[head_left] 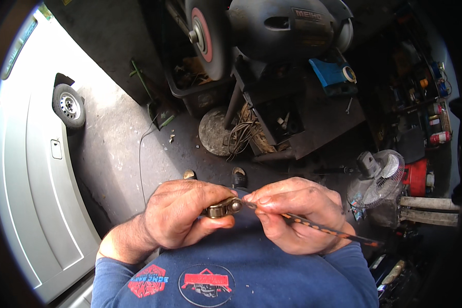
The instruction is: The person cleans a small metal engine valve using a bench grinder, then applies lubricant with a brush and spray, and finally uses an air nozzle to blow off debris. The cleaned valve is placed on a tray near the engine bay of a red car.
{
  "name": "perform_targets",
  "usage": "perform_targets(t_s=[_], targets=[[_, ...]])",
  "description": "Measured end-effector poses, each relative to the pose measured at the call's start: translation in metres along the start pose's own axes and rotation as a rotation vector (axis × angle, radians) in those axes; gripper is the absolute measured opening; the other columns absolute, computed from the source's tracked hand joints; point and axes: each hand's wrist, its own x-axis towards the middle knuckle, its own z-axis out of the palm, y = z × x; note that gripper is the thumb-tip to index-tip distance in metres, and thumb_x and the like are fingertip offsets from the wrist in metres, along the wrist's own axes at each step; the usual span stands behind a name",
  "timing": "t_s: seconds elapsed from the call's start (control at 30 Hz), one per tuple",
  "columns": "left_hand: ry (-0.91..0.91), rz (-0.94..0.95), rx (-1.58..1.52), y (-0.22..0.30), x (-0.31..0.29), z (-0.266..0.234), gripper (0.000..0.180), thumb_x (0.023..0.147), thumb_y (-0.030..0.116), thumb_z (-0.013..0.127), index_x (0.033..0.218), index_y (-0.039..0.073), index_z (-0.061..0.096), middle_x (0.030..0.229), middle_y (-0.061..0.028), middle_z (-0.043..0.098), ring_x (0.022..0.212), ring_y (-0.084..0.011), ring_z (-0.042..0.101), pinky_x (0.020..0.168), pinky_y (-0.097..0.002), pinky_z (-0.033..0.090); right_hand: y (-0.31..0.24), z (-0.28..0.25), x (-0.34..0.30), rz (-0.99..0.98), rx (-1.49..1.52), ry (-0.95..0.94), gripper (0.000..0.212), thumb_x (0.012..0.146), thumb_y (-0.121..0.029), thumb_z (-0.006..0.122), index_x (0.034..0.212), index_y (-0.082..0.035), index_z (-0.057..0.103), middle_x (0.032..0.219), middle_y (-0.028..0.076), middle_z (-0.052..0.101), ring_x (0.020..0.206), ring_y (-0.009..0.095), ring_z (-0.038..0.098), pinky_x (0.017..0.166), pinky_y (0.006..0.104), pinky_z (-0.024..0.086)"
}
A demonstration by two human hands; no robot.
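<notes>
Metal part, small, rounded and brassy, sits in front of the wearer's chest, held in mid-air by the left hand, whose thumb and curled fingers clamp it on its near and far sides and leave its right end exposed. The right hand is closed in a pencil-like pinch on a slim black-and-orange rod, its fingertips close to the working end, which points at that exposed end; whether the two touch is too small to tell. For careful work with the tip, this short pinch looks well chosen; resting the two hands lightly against each other would steady it. A firm left grip matters, since smooth, curved metal could turn under pressure, and the left fingertips are best clear of the tip's path. Below the hands is the wearer's navy shirt; beyond them, two shoes show on the grey floor. Farther out, a bench grinder stands by a dark counter with a blue container, a cable coil lying below. A fan stands at the right, a white vehicle at the left.
</notes>
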Motion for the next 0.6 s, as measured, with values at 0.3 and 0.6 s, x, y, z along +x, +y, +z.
perform_targets(t_s=[0.3, 0.6], targets=[[0.036, 0.126, 0.062, -0.008, 0.009, -0.001, 0.034, 0.081, 0.02, 0.078, 0.103, -0.003, 0.065, 0.085, -0.0115, 0.07, 0.073, -0.0243, 0.071, 0.063, -0.0328, 0.057, 0.006, -0.003, 0.007, -0.004, -0.081, -0.03, 0.017, 0.078, 0.003, 0.074, 0.092, 0.0, 0.064, 0.087, 0.016, 0.071, 0.08, 0.025, 0.073, 0.067, 0.03, 0.061], [0.032, 0.162, -0.062, -0.014, 0.018, 0.002, 0.034, 0.081, 0.019, 0.078, 0.103, -0.003, 0.064, 0.088, -0.0131, 0.071, 0.077, -0.0255, 0.072, 0.066, -0.0328, 0.058, 0.008, -0.008, 0.009, 0.03, -0.05, -0.03, 0.018, 0.078, 0.003, 0.074, 0.093, -0.001, 0.065, 0.087, 0.015, 0.071, 0.08, 0.024, 0.073, 0.067, 0.0304, 0.061]])
